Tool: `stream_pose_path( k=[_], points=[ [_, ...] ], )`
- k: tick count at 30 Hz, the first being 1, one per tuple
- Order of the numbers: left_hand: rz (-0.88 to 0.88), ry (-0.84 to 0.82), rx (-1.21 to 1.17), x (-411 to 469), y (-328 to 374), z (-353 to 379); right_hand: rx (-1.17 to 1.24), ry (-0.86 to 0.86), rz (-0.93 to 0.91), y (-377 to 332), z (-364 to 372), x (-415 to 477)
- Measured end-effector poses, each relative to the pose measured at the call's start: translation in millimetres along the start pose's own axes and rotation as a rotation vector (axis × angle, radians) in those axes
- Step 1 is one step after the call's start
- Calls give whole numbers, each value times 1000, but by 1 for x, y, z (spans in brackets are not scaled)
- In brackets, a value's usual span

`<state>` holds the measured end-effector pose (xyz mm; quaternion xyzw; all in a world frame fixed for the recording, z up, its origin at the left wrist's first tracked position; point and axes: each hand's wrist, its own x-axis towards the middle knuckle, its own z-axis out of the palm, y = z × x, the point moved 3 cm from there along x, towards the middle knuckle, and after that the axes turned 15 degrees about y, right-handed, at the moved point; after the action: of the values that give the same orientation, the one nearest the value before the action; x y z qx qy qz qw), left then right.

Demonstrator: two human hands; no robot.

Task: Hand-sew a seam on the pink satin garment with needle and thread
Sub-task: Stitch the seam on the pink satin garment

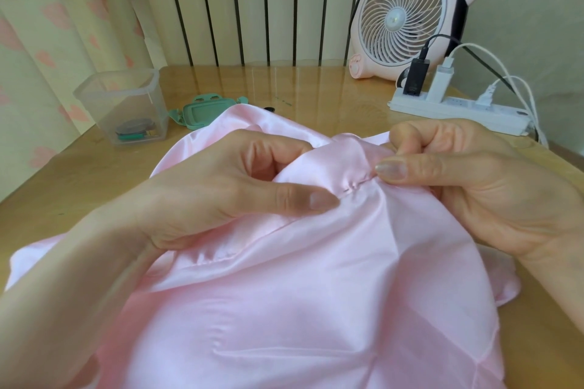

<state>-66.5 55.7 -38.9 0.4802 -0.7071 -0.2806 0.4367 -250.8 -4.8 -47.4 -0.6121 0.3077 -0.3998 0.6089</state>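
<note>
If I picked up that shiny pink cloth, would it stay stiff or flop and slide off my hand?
Probably flop: the pink cloth lies in soft folds and creases. It looks slippery, since its surface shines. It seems light too, as the left hand and right hand hold it up by pinches.

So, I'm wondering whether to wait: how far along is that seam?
Early, it seems. Done: a few puckered stitches between the thumbs. In hand: the left hand pinches the satin beside them, and the right hand pinches it at their other end; no needle shows. Left: the fold running on toward the left wrist shows no stitches I can make out.
</note>
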Motion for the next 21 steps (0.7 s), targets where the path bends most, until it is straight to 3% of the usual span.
stream_pose_path(
  k=[14,18,21],
  points=[
    [-27,4,11,-3,2,3,-56,48,-46,-18,8,-17],
    [-83,27,25,-4,6,4,-134,156,-160,-22,8,-17],
    [-160,50,40,-7,4,4,-338,224,-363,-19,15,-21]
  ],
)
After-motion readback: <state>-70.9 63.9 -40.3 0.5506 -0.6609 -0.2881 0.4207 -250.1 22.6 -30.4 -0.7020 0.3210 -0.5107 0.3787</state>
